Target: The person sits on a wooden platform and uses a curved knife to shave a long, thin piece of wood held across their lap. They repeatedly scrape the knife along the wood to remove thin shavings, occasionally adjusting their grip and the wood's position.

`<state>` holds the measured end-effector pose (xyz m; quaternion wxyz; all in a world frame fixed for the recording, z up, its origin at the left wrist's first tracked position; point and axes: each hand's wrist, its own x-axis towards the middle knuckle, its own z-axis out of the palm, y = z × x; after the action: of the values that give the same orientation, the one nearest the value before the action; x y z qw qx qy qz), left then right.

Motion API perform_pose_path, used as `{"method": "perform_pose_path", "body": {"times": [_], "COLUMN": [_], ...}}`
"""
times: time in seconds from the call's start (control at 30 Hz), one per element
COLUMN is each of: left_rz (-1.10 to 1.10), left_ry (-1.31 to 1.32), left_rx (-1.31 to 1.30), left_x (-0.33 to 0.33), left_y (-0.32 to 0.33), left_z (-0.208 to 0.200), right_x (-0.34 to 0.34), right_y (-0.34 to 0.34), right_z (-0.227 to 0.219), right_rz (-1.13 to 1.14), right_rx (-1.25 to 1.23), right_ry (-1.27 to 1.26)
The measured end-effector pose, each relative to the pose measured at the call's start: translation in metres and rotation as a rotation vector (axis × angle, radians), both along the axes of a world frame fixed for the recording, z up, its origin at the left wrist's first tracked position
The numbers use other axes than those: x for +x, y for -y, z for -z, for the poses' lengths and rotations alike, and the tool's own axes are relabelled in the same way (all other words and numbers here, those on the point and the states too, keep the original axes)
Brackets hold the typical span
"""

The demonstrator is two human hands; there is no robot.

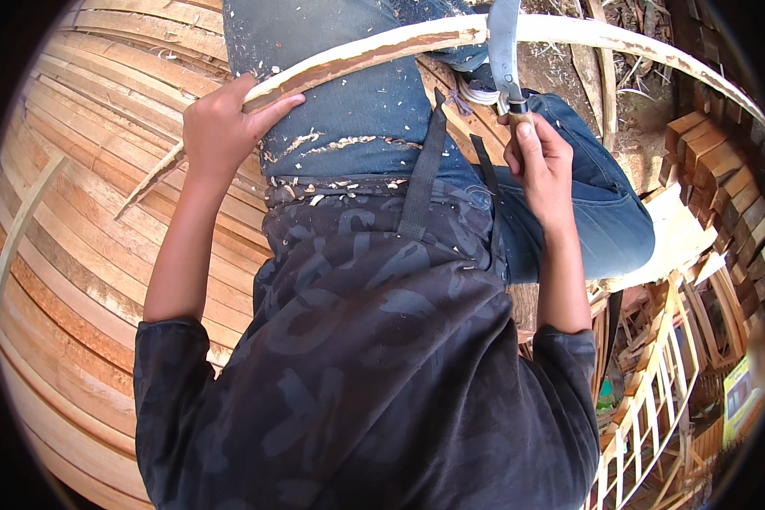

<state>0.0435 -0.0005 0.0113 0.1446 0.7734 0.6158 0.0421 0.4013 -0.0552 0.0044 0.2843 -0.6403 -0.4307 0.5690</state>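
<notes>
Sawn planks (68,246) spread side by side to the left of your jeans (340,110), and small blocks of wood (714,161) stand stacked well to the right of them. Below the bent right knee of the jeans, farther to the right, you have a pale lattice frame (650,421) and a yellow printed sheet (737,399) near the rim of the view. Across the thighs of the jeans runs your long, curved wooden stick (365,55); it reaches well out past the right knee. Brown bark lines the part over your left thigh, while the part to the right is mostly pale.

Your left hand (217,127) grasps the stick just beside the left edge of the jeans, thumb stretched along its near side. Your right hand (537,166), over the bent right leg of the jeans, is closed around the handle of a knife (503,51). Its broad blade points away from you and crosses the stick; you cannot tell whether the edge is biting into the wood. Pale shavings (344,146) dot the jeans, and a dark strap (425,170) hangs over them from your dark patterned shirt (357,340).
</notes>
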Motion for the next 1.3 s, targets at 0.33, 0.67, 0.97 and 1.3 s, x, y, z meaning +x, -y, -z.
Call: {"method": "perform_pose_path", "body": {"times": [0.33, 0.67, 0.97, 1.3], "left_rz": [0.014, 0.015, 0.017, -0.006], "left_ry": [0.002, 0.014, 0.049, 0.014], "left_rx": [0.017, 0.03, 0.047, -0.01], "left_x": [-0.004, 0.0, -0.001, 0.003], "left_y": [0.003, -0.001, 0.001, 0.003], "left_z": [0.004, 0.0, 0.002, -0.01], "right_x": [0.006, -0.007, -0.012, 0.011], "right_y": [-0.016, -0.004, -0.001, -0.014], "right_z": [0.0, -0.004, 0.001, 0.004], "right_rz": [0.311, -0.152, 0.125, 0.328], "right_rx": [-0.041, -0.155, -0.014, -0.058], "right_ry": [-0.224, -0.112, -0.132, -0.171]}}
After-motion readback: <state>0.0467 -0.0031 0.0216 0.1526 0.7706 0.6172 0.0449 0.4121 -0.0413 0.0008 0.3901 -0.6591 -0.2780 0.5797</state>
